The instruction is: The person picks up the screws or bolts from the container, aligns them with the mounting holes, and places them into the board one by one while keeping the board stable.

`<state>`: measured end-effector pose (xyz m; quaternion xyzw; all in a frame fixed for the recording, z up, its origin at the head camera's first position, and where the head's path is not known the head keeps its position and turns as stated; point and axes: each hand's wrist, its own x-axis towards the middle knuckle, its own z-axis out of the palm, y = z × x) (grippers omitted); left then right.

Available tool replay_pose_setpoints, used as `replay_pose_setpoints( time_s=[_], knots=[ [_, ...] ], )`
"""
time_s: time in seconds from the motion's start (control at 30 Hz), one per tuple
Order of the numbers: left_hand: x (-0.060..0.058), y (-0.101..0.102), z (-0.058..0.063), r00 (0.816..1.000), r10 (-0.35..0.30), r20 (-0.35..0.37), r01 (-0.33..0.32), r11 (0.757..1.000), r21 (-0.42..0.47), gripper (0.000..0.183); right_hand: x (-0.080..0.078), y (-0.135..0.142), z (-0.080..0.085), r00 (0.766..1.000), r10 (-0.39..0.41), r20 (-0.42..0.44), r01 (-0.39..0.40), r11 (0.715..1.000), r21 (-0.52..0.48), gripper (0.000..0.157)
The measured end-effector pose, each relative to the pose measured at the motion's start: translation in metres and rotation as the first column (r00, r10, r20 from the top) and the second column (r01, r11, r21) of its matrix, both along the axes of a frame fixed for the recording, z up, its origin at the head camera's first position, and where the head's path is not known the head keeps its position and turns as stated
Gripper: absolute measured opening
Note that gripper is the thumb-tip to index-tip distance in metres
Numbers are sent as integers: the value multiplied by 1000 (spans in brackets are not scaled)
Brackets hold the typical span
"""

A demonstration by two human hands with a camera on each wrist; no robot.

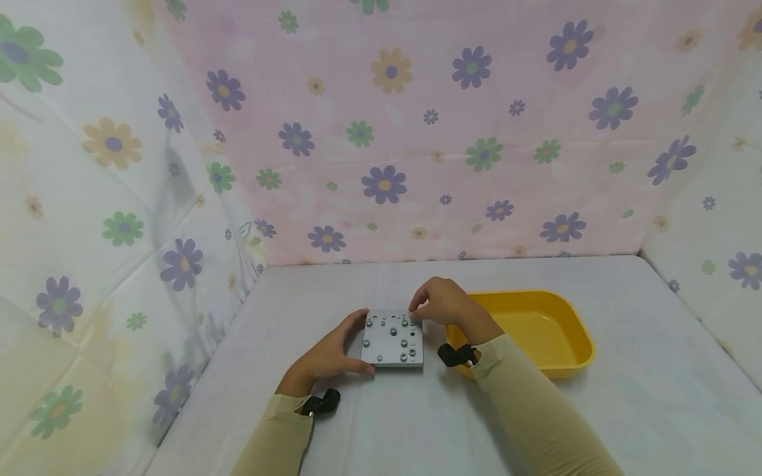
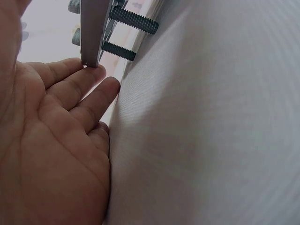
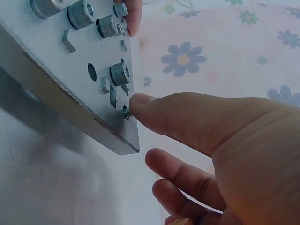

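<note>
A silver metal plate (image 1: 385, 346) carries several socket-head bolts (image 3: 120, 74) of different sizes. Threaded bolt shanks (image 2: 133, 19) stick out below it in the left wrist view. My left hand (image 1: 327, 354) holds the plate's left side, thumb at the near edge and fingers toward the far left corner. At the far right corner, my right hand (image 1: 445, 303) pinches a small screw (image 3: 126, 113) at a hole; the thumb hides most of it, and the index finger is hidden in the right wrist view.
Right of the plate, a yellow plastic tray (image 1: 586, 337) stands partly behind my right wrist and forearm. A white cloth (image 1: 381, 423) covers the table. Flower-patterned fabric (image 1: 333, 198) hangs at the back and both sides.
</note>
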<state>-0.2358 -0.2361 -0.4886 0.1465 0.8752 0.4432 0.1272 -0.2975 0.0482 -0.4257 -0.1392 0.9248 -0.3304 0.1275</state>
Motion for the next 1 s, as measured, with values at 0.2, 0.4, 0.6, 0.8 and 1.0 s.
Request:
replay_pose_setpoints(
  time_s=[0.2,0.4,0.6,0.8,1.0],
  knots=[
    [1,0,1,1000,2,7,-2,1000,2,125,1,-1,-1,1000,-8,16,8,1000,29,5],
    [1,0,1,1000,4,5,-4,1000,0,126,2,-1,0,1000,-4,14,3,999,47,5],
    [1,0,-1,1000,11,6,-11,1000,-8,127,2,3,5,1000,6,-4,-6,1000,2,10],
    [2,0,0,1000,15,-3,-15,1000,-16,127,0,18,15,1000,5,-15,-5,1000,1,16],
    [2,0,1,1000,14,-4,-14,1000,-16,127,0,37,20,1000,2,-21,-2,999,33,17]
  ],
)
